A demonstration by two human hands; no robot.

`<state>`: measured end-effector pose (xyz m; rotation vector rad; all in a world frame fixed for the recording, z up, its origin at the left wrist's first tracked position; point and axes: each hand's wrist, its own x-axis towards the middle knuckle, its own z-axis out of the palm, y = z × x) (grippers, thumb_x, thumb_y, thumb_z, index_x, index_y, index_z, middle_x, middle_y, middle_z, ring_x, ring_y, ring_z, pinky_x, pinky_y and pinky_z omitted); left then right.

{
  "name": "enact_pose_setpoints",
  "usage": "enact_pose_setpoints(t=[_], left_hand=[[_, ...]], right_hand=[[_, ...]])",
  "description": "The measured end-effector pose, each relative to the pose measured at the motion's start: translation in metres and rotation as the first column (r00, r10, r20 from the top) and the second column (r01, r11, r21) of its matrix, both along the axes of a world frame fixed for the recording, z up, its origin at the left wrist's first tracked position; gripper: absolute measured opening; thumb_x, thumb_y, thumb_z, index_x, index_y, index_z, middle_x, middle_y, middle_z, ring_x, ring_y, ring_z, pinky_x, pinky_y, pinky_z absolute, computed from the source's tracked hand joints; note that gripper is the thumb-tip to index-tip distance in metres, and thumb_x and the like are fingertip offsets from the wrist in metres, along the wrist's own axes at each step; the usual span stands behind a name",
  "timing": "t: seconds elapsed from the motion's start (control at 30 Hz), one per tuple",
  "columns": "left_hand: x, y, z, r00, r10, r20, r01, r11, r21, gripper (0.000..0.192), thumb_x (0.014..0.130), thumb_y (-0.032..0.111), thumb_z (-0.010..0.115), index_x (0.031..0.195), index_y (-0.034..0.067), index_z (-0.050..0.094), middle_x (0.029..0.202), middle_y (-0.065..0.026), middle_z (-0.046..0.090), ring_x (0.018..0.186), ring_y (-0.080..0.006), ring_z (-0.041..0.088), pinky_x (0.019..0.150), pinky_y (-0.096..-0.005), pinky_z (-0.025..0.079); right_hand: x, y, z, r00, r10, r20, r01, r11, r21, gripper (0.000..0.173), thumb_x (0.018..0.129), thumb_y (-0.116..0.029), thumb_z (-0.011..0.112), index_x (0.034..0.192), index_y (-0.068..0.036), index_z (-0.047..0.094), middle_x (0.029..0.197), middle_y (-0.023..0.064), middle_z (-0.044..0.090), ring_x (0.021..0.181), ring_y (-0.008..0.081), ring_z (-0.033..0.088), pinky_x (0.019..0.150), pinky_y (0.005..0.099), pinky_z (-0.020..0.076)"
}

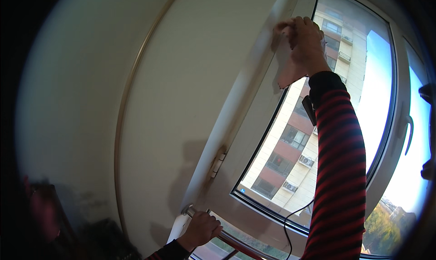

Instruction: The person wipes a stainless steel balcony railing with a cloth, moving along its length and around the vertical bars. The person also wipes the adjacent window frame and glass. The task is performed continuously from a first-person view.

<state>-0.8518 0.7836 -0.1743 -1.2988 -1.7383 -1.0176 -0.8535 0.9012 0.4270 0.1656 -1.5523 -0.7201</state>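
My right hand (308,43), at the end of a red-and-black striped sleeve, is raised to the upper part of the window. It grips a pink cloth (293,67) that hangs over the white window frame (262,93) and the edge of the glass. Low down, my left hand (201,228) is closed around a metal rail (235,241) that crosses below the window sash. A dark object (309,110) shows beside my right wrist; what it is I cannot tell.
A window handle (409,134) sits on the right frame, and a hinge (218,165) on the left one. A thin black cable (285,222) hangs below the right sleeve. The wall (177,89) fills the left. Blurred dark and pink things lie at the lower left.
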Motion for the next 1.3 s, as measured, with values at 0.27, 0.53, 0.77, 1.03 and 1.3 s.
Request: enact_pose_setpoints(t=[0.27,0.53,0.77,1.03,1.3], left_hand=[[0.004,-0.005,0.01,0.998,0.049,0.024,-0.045,0.989,-0.143,0.024,0.096,0.027,0.065,0.077,0.011,0.068,0.074,-0.0056,0.063,0.078,-0.0281,0.062,0.08,-0.0453,0.046],[0.008,-0.002,0.007,0.998,0.066,0.022,-0.064,0.992,-0.113,0.031,0.099,0.03,0.06,0.076,0.01,0.066,0.077,-0.0088,0.064,0.082,-0.0315,0.062,0.083,-0.0473,0.046],[0.007,0.003,0.001,0.996,0.09,-0.012,-0.09,0.996,-0.029,0.022,0.096,0.023,0.063,0.078,0.012,0.064,0.078,-0.0047,0.063,0.086,-0.0296,0.058,0.088,-0.0452,0.043],[0.006,0.003,-0.002,0.996,0.088,-0.001,-0.088,0.995,-0.037,0.021,0.099,0.024,0.063,0.082,0.012,0.066,0.083,-0.0039,0.066,0.09,-0.029,0.059,0.093,-0.0459,0.043],[0.003,0.006,-0.003,0.992,0.113,-0.064,-0.114,0.993,-0.012,0.024,0.097,0.026,0.063,0.078,0.013,0.064,0.077,-0.0044,0.061,0.085,-0.0267,0.06,0.09,-0.0441,0.044]], right_hand=[[-0.051,0.046,-0.021,0.977,0.201,0.073,-0.208,0.972,0.105,0.026,0.088,-0.003,0.063,0.113,-0.006,0.071,0.131,0.013,0.064,0.131,0.0352,0.057,0.11,0.0462,0.0457],[-0.014,0.03,-0.12,0.922,0.097,0.374,-0.116,0.993,0.03,0.047,0.078,0.011,0.061,0.119,-0.006,0.075,0.144,0.0097,0.063,0.145,0.0294,0.048,0.122,0.0415,0.0368],[0.005,0.024,-0.219,0.803,0.044,0.595,-0.077,0.997,0.03,0.061,0.078,0.014,0.065,0.133,-0.009,0.072,0.153,0.0108,0.056,0.154,0.0299,0.037,0.132,0.0424,0.0191],[0.01,0.031,-0.357,0.571,0.19,0.799,-0.213,0.974,-0.079,0.053,0.076,0.011,0.064,0.128,-0.001,0.069,0.143,0.0116,0.057,0.143,0.0334,0.045,0.118,0.0406,0.0412],[0.021,0.033,-0.435,0.556,0.212,0.804,-0.175,0.975,-0.136,0.049,0.085,-0.003,0.057,0.133,0.001,0.063,0.145,0.008,0.054,0.149,0.0259,0.041,0.113,0.0399,0.0437]])
